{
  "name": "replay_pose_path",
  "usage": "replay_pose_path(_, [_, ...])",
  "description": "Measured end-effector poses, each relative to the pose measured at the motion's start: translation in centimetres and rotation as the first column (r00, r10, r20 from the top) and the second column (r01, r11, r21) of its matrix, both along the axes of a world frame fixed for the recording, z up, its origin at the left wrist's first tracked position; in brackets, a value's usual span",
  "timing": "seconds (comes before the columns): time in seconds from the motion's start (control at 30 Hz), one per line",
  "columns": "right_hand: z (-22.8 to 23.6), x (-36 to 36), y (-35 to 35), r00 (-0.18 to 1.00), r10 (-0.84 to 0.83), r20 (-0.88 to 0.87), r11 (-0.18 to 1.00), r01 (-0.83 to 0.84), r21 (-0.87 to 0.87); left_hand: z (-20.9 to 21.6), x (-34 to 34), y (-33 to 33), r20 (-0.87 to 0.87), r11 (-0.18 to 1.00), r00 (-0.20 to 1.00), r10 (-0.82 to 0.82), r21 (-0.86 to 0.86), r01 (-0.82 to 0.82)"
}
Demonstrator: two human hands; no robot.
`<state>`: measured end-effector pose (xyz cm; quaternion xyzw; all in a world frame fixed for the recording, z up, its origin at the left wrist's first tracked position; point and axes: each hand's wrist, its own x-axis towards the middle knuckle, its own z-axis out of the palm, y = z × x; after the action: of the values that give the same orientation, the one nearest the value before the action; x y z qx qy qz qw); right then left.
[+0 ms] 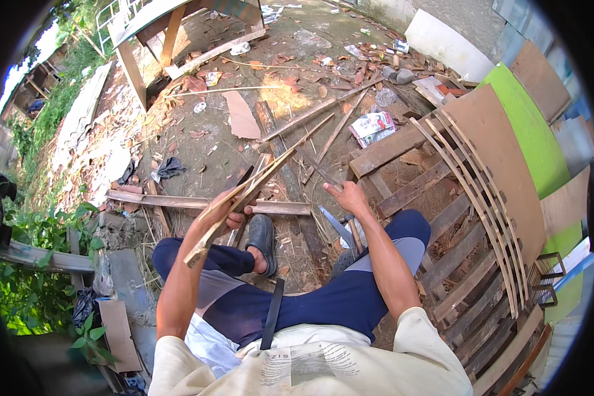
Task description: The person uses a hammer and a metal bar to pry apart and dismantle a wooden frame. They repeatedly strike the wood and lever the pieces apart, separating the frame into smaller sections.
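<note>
"Bamboo piece [280,162] first: where is it?"

"Left of the slatted pallet [452,259], raised above the ground, with the left grip [233,210] wrapped around it."

"And the right grip [347,198]?"

"Closer to the pallet, clasping a knife [322,173]. Its blade slants toward the bamboo piece; whether they touch, I can't tell."

"What else is by the pallet?"

"Thin curved strips [472,196] on top of it, and a saw [336,226] to its left."
</note>
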<state>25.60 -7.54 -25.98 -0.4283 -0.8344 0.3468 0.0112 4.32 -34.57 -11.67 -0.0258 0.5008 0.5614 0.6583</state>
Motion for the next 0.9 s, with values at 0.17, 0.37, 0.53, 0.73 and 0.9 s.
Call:
replay_pose_path(0.17, [0.6,-1.9,-1.1,0.992,0.001,-0.126,0.994,-0.016,-0.113,6.5,-4.8,-2.2,-0.21,0.97,0.977,0.03,0.243,0.022])
replay_pose_path(0.37, [6.0,-4.5,-3.5,0.927,-0.196,-0.319,0.896,0.037,-0.442,10.3,-7.4,0.2,-0.542,0.835,0.793,0.279,0.545,0.079])
replay_pose_path(0.53, [8.9,-6.8,-3.7,0.902,-0.304,-0.307,0.815,0.08,-0.573,7.6,-3.5,7.0,-0.675,0.711,-0.251,0.694,0.696,0.098])
replay_pose_path(0.73, [8.8,-5.3,-4.8,0.928,-0.259,-0.267,0.839,0.078,-0.539,6.1,-2.0,10.0,-0.724,0.728,-0.147,0.674,0.684,-0.031])
replay_pose_path(0.9, [8.3,-4.1,-4.3,0.957,-0.184,-0.222,0.844,0.038,-0.534,8.5,-3.2,11.6,-0.586,0.604,-0.265,0.766,0.797,-0.017])
